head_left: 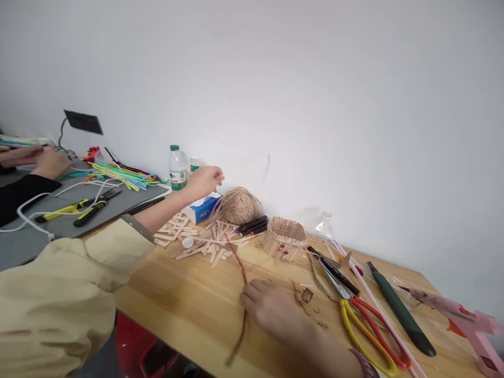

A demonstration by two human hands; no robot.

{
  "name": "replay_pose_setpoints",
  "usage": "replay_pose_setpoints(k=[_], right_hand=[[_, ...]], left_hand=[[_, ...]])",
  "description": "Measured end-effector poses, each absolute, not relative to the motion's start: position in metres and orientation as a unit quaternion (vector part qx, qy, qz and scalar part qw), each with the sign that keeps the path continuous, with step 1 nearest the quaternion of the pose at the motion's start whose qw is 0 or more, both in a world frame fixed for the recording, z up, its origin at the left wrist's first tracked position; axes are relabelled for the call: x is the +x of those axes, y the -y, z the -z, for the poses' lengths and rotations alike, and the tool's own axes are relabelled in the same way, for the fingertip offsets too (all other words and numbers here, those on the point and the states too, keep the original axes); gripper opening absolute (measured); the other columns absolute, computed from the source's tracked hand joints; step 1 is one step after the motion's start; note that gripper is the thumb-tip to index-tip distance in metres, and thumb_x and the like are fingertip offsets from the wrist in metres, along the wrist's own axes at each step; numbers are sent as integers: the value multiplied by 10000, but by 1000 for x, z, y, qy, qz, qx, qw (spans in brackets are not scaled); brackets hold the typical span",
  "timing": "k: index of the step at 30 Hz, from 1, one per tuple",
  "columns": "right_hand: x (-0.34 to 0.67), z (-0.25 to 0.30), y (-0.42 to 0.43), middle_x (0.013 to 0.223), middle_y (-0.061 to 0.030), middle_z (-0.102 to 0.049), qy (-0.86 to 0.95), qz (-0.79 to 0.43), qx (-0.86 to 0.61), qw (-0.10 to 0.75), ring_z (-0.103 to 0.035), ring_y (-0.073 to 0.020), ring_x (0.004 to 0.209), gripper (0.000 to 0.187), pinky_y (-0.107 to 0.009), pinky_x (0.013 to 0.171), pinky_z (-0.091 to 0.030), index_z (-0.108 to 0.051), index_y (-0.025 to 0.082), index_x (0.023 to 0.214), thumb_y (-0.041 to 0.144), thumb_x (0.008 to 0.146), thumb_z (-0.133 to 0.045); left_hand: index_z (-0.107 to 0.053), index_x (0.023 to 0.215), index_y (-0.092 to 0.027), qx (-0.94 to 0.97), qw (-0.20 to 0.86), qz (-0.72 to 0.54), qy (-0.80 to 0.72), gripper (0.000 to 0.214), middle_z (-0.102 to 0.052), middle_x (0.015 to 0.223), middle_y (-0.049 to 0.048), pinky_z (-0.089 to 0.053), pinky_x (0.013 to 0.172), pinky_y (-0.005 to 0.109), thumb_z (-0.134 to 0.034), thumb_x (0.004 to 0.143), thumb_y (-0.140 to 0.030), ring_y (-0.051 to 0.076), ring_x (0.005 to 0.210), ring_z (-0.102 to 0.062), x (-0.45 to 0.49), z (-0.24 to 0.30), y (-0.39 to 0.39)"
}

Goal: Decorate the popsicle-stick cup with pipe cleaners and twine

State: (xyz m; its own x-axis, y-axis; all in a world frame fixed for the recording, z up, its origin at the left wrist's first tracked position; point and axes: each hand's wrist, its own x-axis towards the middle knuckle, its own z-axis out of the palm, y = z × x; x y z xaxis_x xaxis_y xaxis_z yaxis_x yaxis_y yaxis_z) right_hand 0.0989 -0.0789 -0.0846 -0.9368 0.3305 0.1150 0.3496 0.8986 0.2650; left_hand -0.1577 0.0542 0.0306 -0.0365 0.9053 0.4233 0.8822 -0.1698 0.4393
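The left hand (205, 181) reaches over the blue tissue box (201, 209) beside the twine ball (238, 206), its fingertips pinched together on something too small to make out. The right hand (271, 310) lies curled on the bench (177, 299) over a brown cord (241, 268); its grip is hidden. Craft sticks (197, 240), black markers (254, 224) and a stick basket (284, 237) crowd between the two hands.

Twine (238, 206) was tan, cord (241, 270) reddish-brown, box (202, 209) blue-white. Scissors (368, 325) had one yellow, one red handle. Glue gun (468, 321) pink, knife (399, 311) dark green, pliers (66, 210) yellow-black, bottle cap (174, 148) green, mat (23, 242) grey.
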Motion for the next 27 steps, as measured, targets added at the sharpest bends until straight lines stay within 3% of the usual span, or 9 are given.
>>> replay_pose_setpoints(k=[4, 7, 10, 14, 18, 24, 27], right_hand=[[99, 86, 69, 749, -29, -630, 971, 175, -158, 34, -548, -178, 674, 113, -308, 513, -374, -579, 168, 753, 93, 828, -540], [101, 85, 63, 728, -22, -618, 970, 182, -158, 39, -540, -176, 652, 109, -310, 491, -347, -562, 169, 732, 103, 818, -554], [103, 87, 59, 730, -21, -612, 969, 181, -163, 43, -531, -178, 643, 115, -315, 485, -339, -552, 175, 728, 95, 812, -546], [106, 91, 54, 736, -21, -606, 970, 173, -166, 44, -517, -173, 636, 139, -314, 495, -344, -539, 192, 725, 102, 827, -512], [106, 93, 51, 739, -16, -601, 971, 171, -163, 46, -513, -173, 635, 120, -311, 498, -345, -525, 193, 733, 111, 820, -527], [107, 91, 51, 742, -23, -596, 972, 159, -169, 40, -511, -173, 635, 119, -308, 492, -330, -507, 186, 739, 99, 818, -520], [106, 92, 51, 751, -18, -599, 974, 145, -172, 33, -516, -172, 645, 112, -304, 498, -338, -508, 183, 740, 100, 809, -539]], left_hand=[[-627, 919, -119, 676, 76, -306, -665, 339, -708, 904, 117, -438, 624, 255, -496, 799, -407, 186, 658, -650, -161, -1, -72], [-569, 1066, -112, 678, 129, -282, -666, 612, -674, 1037, 153, -461, 711, 287, -596, 666, -574, 264, 849, -657, -146, 23, -83], [-451, 1211, -134, 671, 159, -278, -668, 875, -540, 1269, 183, -426, 868, 330, -683, 524, -623, 341, 1138, -529, -128, 43, -91], [-379, 1247, -136, 648, 187, -292, -679, 994, -434, 1354, 207, -388, 935, 358, -744, 444, -597, 379, 1226, -438, -112, 56, -97], [-411, 1197, -133, 609, 211, -331, -689, 897, -457, 1324, 201, -406, 901, 363, -755, 478, -543, 386, 1180, -475, -109, 53, -100], [-562, 1013, -140, 570, 315, -392, -650, 433, -620, 1087, 113, -484, 781, 336, -714, 671, -358, 272, 975, -594, -126, 32, -106], [-565, 1055, -131, 555, 373, -420, -614, 305, -605, 1064, 83, -507, 772, 371, -586, 825, -331, 201, 908, -600, -134, 25, -106]])
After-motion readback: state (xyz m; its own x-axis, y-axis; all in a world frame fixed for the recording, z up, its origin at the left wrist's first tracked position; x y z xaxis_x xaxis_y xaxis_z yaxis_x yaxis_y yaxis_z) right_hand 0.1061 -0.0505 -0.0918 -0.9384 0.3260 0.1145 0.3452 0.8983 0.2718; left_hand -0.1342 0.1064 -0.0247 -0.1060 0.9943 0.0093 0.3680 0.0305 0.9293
